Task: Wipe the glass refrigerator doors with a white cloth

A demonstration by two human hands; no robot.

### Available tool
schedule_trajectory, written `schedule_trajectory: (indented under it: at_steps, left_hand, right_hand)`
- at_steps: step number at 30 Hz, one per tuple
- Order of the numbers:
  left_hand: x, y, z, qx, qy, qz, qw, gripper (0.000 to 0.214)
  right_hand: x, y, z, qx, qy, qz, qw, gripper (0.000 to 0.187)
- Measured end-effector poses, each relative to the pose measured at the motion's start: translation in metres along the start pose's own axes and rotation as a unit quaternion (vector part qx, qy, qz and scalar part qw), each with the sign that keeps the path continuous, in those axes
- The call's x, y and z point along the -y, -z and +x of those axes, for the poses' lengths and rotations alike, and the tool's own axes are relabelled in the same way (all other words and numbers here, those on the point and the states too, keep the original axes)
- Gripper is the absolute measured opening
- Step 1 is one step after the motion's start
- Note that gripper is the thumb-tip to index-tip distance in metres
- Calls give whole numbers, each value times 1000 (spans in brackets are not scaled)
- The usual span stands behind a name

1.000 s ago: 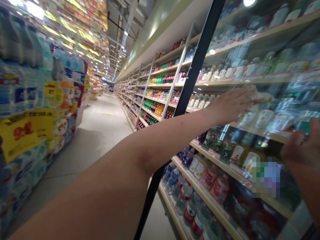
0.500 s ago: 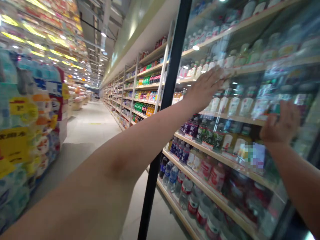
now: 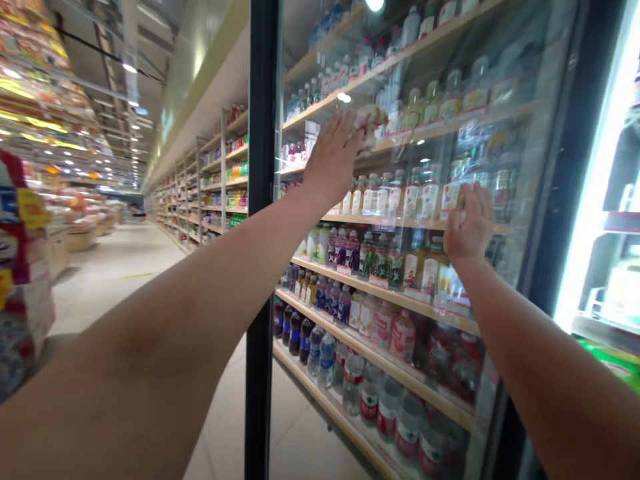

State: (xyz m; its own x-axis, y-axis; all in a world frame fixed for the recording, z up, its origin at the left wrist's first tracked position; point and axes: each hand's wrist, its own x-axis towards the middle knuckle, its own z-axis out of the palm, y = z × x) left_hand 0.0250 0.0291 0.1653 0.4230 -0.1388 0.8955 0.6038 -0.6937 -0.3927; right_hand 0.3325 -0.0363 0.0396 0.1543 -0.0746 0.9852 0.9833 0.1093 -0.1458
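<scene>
Upper centre, the left hand (image 3: 331, 159) clasps a cloth (image 3: 371, 127) at the glass door (image 3: 261, 280); right of centre, the right hand (image 3: 470, 225) is spread.

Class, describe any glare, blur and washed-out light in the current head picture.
Head view: glare spots and reflections on the glass door; head view: cloth at the left hand softly blurred; head view: goods at the left edge smeared; head view: white light strip at right, overexposed.
</scene>
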Motion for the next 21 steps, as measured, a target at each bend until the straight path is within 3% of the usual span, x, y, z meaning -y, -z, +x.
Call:
schedule_trajectory:
  at_steps: [3, 7, 11, 17, 21]
  left_hand:
    - [-19, -11, -2, 14, 7, 22, 1000, 63]
    - [-49, -12, -12, 78, -63, 66, 993, 60]
    - [-48, 4, -11, 131, -114, 83, 981, 59]
    - [-9, 23, 5, 49, 55, 121, 990, 57]
    - [-28, 17, -11, 46, 46, 129, 989, 56]
  right_hand:
    - [-5, -4, 0, -15, 15, 8, 1000, 55]
    - [-16, -11, 0, -55, 37, 19, 998, 59]
    - [-22, -16, 1, -77, 50, 19, 996, 61]
    - [-21, -20, 1, -104, 60, -2, 993, 61]
    - [-24, -20, 1, -104, 71, -7, 992, 61]
